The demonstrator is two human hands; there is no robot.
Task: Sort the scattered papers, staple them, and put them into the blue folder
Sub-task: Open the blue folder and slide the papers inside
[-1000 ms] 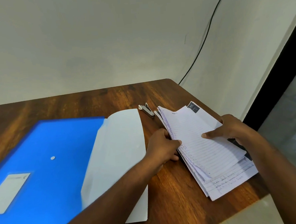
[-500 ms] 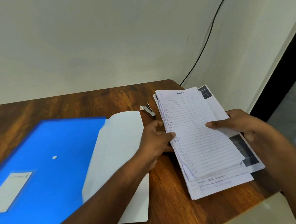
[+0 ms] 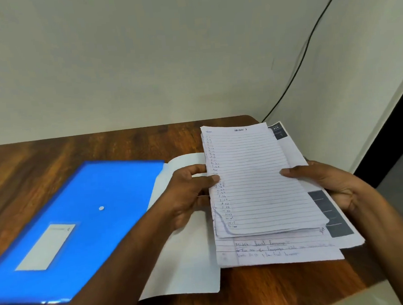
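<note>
Papers (image 3: 257, 186) at 3 o'clock, raised over desk (image 3: 54, 156), lined sheet uppermost. Left hand (image 3: 189, 193) clamped on stack's left edge, thumb on top; right hand (image 3: 325, 182) clamped on right edge. Folder (image 3: 82, 225) flat at 9 o'clock, pale flap (image 3: 185, 259) open beneath left hand.

Folder (image 3: 86, 220): bright blue, white label, white stud. Flap (image 3: 187, 252) beside folder: pale grey-white. Paper stack (image 3: 256, 184) right of folder: white, ruled lines, dark printed blocks. Table (image 3: 43, 162): brown woodgrain.
</note>
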